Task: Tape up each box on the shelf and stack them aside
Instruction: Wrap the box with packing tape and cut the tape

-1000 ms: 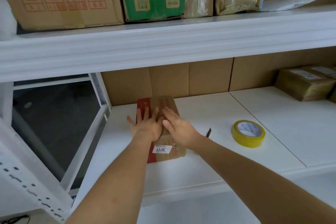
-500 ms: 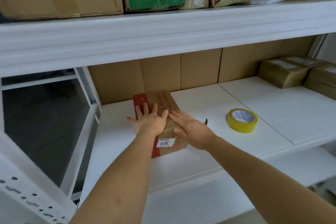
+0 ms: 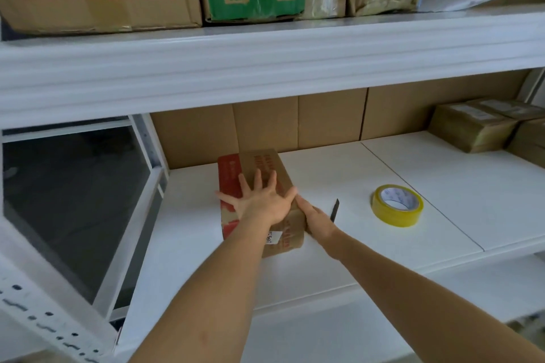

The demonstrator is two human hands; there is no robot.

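1. Hands had parted over the last second: both had lain flat side by side on top of the box (image 3: 259,183), and now only the left hand (image 3: 261,200) pressed there, its fingers (image 3: 256,181) straight and spread wide, gripping nothing.
2. I watched the right hand (image 3: 317,219) slide off the top and down against the box's right side, fingers straight along the cardboard; it pressed rather than gripped, though its far fingertips were hidden from me.
3. I saw the box lying on the white shelf (image 3: 339,174), directly under the left fingers and touching the right ones.
4. I took the shift as smoothing the tape down over the edge, so this box's sealing looked nearly done to me; stacking it aside was not yet begun.
5. I noted the yellow tape roll (image 3: 396,205) lying well to the right of the right fingers, with a dark knife (image 3: 334,209) just beside that hand.
6. I counted the taped parcels (image 3: 472,127) far off to the right.
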